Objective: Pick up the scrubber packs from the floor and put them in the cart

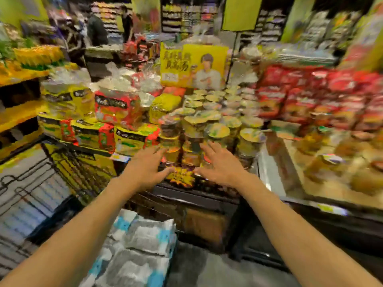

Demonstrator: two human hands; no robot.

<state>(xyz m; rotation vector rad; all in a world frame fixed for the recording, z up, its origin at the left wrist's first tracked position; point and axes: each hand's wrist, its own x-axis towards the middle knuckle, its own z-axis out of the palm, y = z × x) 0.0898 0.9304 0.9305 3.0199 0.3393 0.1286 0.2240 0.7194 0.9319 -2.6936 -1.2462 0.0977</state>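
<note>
Two hands, left hand (pixel 145 168) & right hand (pixel 219 166) spread, empty, scrubber packs (pixel 143 245) below, cart (pixel 62 168) left, noodle cups (pixel 207 125) ahead

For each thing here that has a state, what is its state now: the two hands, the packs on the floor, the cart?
Left hand: open, fingers spread, holding nothing.
Right hand: open, fingers spread, holding nothing.
Scrubber packs: piled low between the arms, untouched; blurred.
Cart: wire basket at left; contents too blurred to name.
Cup stack: upright on the display, lids on.
</note>
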